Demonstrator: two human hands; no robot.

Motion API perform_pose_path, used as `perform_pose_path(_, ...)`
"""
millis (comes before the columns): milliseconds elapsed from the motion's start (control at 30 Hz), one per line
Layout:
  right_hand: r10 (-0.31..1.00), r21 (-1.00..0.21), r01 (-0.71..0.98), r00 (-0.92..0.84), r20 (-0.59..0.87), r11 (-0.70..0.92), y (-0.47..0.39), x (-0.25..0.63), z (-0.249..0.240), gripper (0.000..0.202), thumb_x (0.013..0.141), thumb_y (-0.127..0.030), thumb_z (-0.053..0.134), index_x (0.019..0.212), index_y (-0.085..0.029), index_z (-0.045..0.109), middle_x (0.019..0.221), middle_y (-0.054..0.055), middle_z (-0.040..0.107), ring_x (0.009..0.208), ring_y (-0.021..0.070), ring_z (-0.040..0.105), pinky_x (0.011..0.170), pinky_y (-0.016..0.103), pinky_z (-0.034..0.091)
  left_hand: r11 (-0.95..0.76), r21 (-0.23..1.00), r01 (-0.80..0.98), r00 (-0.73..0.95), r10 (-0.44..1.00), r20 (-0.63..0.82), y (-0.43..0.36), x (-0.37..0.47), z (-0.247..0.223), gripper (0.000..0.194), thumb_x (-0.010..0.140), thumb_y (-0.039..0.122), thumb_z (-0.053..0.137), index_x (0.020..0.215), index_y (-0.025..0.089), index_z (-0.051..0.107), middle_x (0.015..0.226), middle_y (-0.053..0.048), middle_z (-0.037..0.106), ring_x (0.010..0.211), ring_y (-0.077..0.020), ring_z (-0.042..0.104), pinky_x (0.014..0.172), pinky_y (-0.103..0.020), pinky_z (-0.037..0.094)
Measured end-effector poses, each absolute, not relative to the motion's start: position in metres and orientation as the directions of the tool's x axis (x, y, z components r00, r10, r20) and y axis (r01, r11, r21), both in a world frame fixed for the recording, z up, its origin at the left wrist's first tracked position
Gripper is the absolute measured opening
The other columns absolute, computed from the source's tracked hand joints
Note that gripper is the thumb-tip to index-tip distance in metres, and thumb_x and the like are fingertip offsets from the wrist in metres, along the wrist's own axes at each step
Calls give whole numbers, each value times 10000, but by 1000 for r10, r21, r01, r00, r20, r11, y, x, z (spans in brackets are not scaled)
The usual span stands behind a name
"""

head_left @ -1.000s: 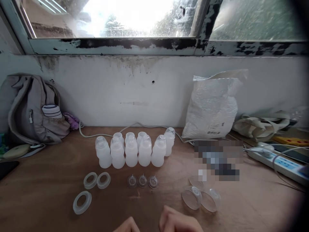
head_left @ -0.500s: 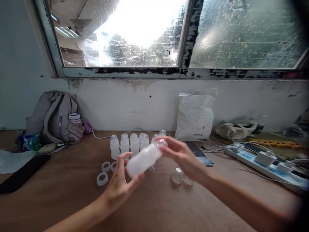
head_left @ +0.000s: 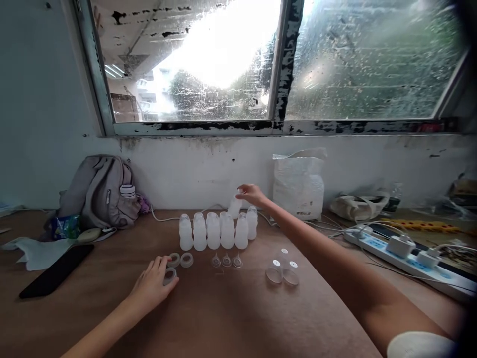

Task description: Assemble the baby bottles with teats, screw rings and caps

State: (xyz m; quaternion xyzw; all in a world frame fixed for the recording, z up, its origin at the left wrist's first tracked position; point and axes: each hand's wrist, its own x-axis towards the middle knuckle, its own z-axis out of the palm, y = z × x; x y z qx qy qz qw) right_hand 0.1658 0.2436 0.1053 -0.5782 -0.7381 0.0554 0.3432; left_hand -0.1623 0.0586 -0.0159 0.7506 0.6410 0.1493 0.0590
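Presently: right hand (head_left: 250, 193), fingertips pinching one bottle (head_left: 234, 209) by its top, behind the bottle row (head_left: 213, 232) on the table (head_left: 223, 318); risk, toppling, should its base clip close-set neighbours. Left hand (head_left: 152, 282), fingers curved at the nearest ring (head_left: 170, 276), grip undeterminable; risk, a knuckle nudging the paired rings (head_left: 187, 260).
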Motion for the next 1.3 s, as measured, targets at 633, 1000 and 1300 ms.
perform_pose_path(633,959,-252,926,-256,126,280,260,164,78,338,562,-220,732,891,-185,664,924,75,649,843,219,599,686,265,447,-448,281,849,379,886,268,58,-117,-17,239,752,320,506,968,220,522,980,-50,599,890,-229,547,773,-340,390)
perform_pose_path(1000,780,-278,840,-242,577,466,175,140,77,222,865,-226,379,978,-164,560,874,63,623,793,147,577,742,258,422,-645,290,707,518,751,409,71,-70,-24,295,768,331,528,1038,213,518,979,-52,588,870,-227,538,764,-352,421)
perform_pose_path(1300,757,-314,763,-328,565,565,96,135,-56,505,778,-147,458,1258,-163,304,1132,142,523,1010,253,507,830,412,415,-716,304,629,528,680,508,80,-64,-40,326,795,342,513,1094,211,514,975,-71,595,862,-213,543,770,-345,437)
